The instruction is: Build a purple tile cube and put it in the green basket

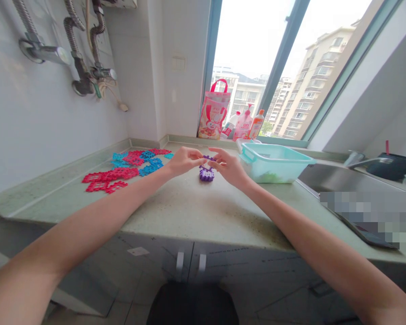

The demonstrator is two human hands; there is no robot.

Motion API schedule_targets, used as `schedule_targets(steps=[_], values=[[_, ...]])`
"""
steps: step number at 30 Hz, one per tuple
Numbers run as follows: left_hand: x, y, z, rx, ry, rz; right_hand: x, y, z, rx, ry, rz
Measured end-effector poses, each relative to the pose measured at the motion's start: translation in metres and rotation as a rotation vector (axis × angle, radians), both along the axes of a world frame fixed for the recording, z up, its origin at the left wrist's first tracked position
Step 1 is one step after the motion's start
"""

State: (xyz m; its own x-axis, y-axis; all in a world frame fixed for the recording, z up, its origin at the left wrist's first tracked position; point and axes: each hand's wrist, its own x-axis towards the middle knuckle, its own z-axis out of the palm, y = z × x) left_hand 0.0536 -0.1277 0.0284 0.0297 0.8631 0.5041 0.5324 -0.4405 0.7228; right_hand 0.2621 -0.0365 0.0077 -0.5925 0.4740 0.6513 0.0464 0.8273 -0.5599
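A small purple interlocking plastic piece (209,158) is held between my two hands above the counter. My left hand (186,161) pinches its left side, thumb and fingers closed together. My right hand (227,164) has thumb and fingertips closed on its right side. Just below the hands sits a purple block built of similar pieces (206,175), standing on the counter (182,212). Whether the held piece touches that block I cannot tell. Left of my left hand lie red interlocking pieces (118,174) and blue interlocking pieces (151,166), spread flat in joined sheets.
A mint-green plastic bin (277,164) stands right of my right hand, with something green inside. Further right are a steel sink (325,180) and a dark flat item (375,237). A pink-handled bag (214,115) and several bottles stand on the windowsill. Pipes run along the left wall.
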Motion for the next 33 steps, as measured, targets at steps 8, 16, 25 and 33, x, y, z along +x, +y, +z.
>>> schedule_targets(steps=[8, 16, 25, 33], values=[[-0.017, 0.010, -0.002, -0.014, 0.128, 0.151, 0.007, -0.008, 0.008, 0.465, -0.190, -0.249], [-0.096, 0.017, -0.013, -0.129, 0.953, 0.455, 0.008, 0.015, -0.008, 0.362, -0.362, -0.142], [-0.086, 0.025, -0.020, -0.030, 0.935, 0.448, 0.013, 0.016, -0.002, 0.375, -0.323, -0.093], [-0.048, 0.022, -0.006, 0.199, 0.097, 0.304, 0.004, 0.003, -0.003, 0.339, -0.109, -0.168]])
